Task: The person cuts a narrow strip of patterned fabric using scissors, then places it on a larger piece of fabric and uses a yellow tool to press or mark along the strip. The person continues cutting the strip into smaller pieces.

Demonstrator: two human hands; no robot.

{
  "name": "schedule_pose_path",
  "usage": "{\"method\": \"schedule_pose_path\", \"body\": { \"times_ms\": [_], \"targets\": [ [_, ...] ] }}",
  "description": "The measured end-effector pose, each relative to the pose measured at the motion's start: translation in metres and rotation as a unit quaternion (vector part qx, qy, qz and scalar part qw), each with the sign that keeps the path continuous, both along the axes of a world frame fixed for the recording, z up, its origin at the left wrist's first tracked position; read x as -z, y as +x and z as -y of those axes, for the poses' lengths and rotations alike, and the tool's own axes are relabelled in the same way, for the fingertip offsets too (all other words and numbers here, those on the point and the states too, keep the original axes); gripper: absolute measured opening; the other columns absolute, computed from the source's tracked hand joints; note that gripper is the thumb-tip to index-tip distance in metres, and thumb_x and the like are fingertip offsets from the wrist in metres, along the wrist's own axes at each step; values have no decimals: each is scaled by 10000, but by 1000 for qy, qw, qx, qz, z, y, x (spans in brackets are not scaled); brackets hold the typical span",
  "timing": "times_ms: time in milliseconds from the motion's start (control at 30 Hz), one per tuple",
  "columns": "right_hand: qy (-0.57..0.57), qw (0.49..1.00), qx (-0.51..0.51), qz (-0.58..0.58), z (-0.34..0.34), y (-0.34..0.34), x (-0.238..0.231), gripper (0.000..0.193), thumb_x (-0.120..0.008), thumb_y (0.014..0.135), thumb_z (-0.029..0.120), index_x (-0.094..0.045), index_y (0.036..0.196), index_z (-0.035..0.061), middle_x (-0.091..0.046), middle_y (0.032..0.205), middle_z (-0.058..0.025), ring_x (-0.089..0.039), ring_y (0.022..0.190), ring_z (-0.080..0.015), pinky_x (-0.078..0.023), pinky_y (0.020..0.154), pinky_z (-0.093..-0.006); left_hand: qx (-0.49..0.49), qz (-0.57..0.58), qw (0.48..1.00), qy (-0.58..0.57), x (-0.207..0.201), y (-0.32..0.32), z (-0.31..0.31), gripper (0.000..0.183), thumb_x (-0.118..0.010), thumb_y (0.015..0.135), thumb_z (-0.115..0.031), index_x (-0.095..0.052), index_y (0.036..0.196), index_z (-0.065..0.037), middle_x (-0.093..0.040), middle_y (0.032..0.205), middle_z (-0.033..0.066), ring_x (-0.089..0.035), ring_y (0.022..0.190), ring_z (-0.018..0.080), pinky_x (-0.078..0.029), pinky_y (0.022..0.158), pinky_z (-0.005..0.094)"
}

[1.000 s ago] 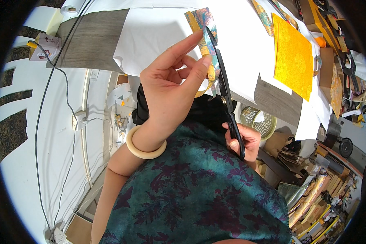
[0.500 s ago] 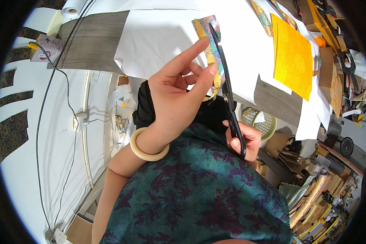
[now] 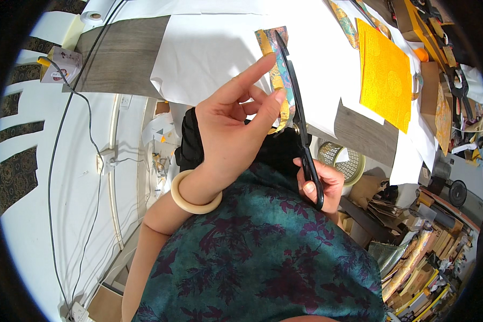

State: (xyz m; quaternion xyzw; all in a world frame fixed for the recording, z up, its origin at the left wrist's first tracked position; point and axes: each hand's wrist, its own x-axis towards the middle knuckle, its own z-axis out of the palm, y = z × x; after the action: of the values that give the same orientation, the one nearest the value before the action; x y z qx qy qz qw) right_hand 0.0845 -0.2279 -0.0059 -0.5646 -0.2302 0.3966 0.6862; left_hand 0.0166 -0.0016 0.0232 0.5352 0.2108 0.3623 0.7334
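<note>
A narrow strip of patterned fabric (image 3: 279,75), gold along one edge and blue and pink along the other, is pinched in my left hand (image 3: 236,115). The index finger stretches along the strip and the thumb presses lower down; a thin gold end curls below. My right hand (image 3: 327,185) grips the black handles of a pair of scissors (image 3: 300,115). The long dark blades point away from me and lie along the strip's right edge, nearly closed. Whether fabric sits between the blades I cannot tell. A cream bangle (image 3: 196,201) circles my left wrist.
White paper (image 3: 209,59) covers much of the grey wooden table (image 3: 123,56). At the right lie bright yellow sheets (image 3: 386,78) and patterned scraps (image 3: 344,24). A woven basket (image 3: 349,163) stands below the table edge. Black cables (image 3: 86,99) run down the left.
The top of the fabric strip has dipped slightly toward me. Both hands and the scissors stay almost in place.
</note>
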Motion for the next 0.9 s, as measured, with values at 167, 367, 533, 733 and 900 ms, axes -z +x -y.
{"method": "schedule_pose_path", "body": {
  "times_ms": [167, 367, 533, 733, 900],
  "targets": [
    [-10, 1000, 13, -14, -2, -3, -1, 445, -835, 925, 50, -708, 1330, -83, -710, 900, -46, -591, 724, -62, -439, 653, -213, 8, 11, 1000, 11, 5, 0, 1, 509, -760, 953, 77, -671, 1447, -10, -647, 838, -32, -628, 768, 17, -535, 675, 174],
    [-38, 999, 12, 7, -3, -3, -4, 436, -832, 923, 35, -714, 1328, -75, -709, 899, -33, -583, 728, -56, -440, 659, -210, -4, -7, 1000, 6, 4, -3, -1, 508, -760, 953, 76, -672, 1446, -11, -638, 841, -37, -618, 755, 13, -527, 650, 173],
    [1, 1000, -3, -21, -8, 0, -2, 446, -816, 933, 37, -694, 1342, -92, -687, 875, -31, -566, 717, -59, -421, 638, -220, -7, -22, 1000, -9, 0, -8, -4, 504, -757, 952, 74, -651, 1444, 41, -695, 887, -9, -623, 814, 36, -523, 752, 200],
    [23, 999, -20, -36, -16, 0, -2, 464, -809, 930, 39, -675, 1347, -114, -678, 869, -47, -566, 716, -72, -413, 638, -223, -9, 2, 1000, -17, 2, -12, -6, 513, -755, 953, 79, -643, 1452, 39, -695, 892, -9, -633, 816, 34, -529, 752, 190],
    [20, 999, -22, -32, -16, -1, 1, 475, -818, 922, 41, -675, 1347, -114, -688, 885, -51, -571, 727, -69, -416, 644, -224, -14, 31, 999, -13, 7, -13, -9, 542, -735, 968, 98, -611, 1490, 30, -674, 865, -21, -648, 812, 24, -542, 731, 171]
  ]
}}
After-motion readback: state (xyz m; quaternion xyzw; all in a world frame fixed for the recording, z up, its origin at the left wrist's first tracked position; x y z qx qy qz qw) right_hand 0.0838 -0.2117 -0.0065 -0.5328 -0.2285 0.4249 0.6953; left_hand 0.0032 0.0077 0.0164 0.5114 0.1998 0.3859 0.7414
